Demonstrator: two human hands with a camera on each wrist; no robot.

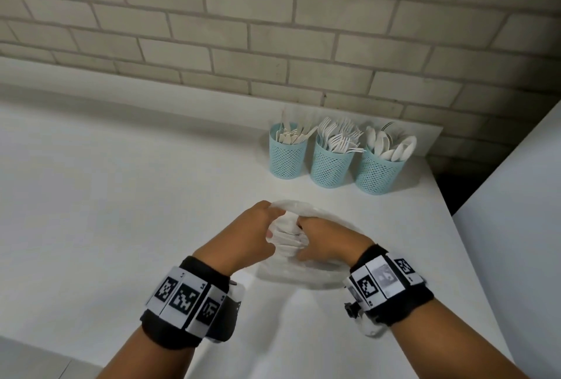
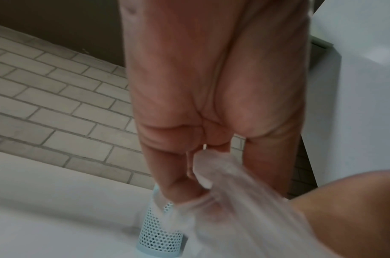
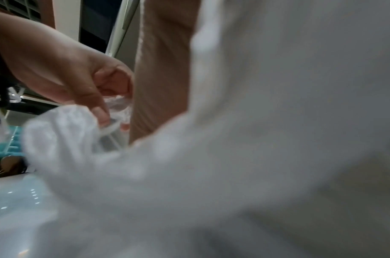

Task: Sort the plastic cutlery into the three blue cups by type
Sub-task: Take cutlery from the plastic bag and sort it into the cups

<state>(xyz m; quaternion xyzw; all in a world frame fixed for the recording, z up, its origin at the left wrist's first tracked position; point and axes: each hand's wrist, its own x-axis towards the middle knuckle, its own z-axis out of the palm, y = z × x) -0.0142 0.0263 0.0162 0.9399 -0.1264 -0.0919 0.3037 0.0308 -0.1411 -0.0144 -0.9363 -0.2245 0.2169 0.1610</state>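
I'm bunching the clear plastic bag [image 1: 288,239], left hand [image 1: 246,236] and right hand [image 1: 326,240] grips clamped on it (cups [image 1: 331,163] look sorted); next, probably set it aside.

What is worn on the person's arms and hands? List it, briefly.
Both forearms are bare, with no sleeves or gloves. The left hand and right hand each sit ahead of a black wrist band carrying white panels printed with black square coded markers.
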